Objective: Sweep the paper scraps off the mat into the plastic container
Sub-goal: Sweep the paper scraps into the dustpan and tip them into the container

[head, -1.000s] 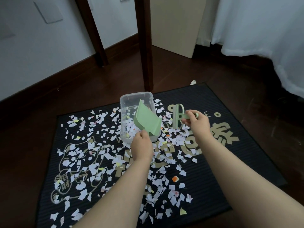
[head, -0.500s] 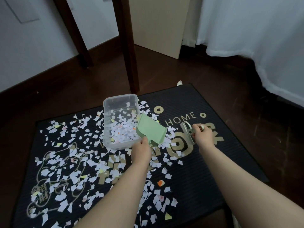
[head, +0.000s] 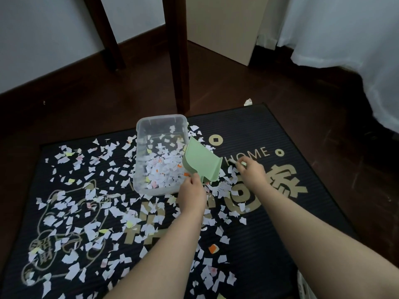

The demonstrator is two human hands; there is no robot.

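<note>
A black mat (head: 259,130) with gold print lies on the floor, strewn with several white and coloured paper scraps (head: 92,212). A clear plastic container (head: 159,124) stands on the mat, partly filled with scraps. My left hand (head: 192,195) grips the handle of a green dustpan (head: 200,162), held tilted at the container's right edge. My right hand (head: 251,171) is low on the mat just right of the dustpan, closed on a small brush handle (head: 234,162) that is blurred and mostly hidden.
Two dark wooden furniture legs (head: 179,61) stand behind the mat. A beige panel (head: 226,29) and a white curtain (head: 345,39) are at the back right. One scrap (head: 248,102) lies on the wooden floor beyond the mat's far edge.
The dustpan has stayed tilted at the container's right edge. My right hand with the brush has dropped from raised to the mat and moved left, close to the dustpan. The view has shifted.
</note>
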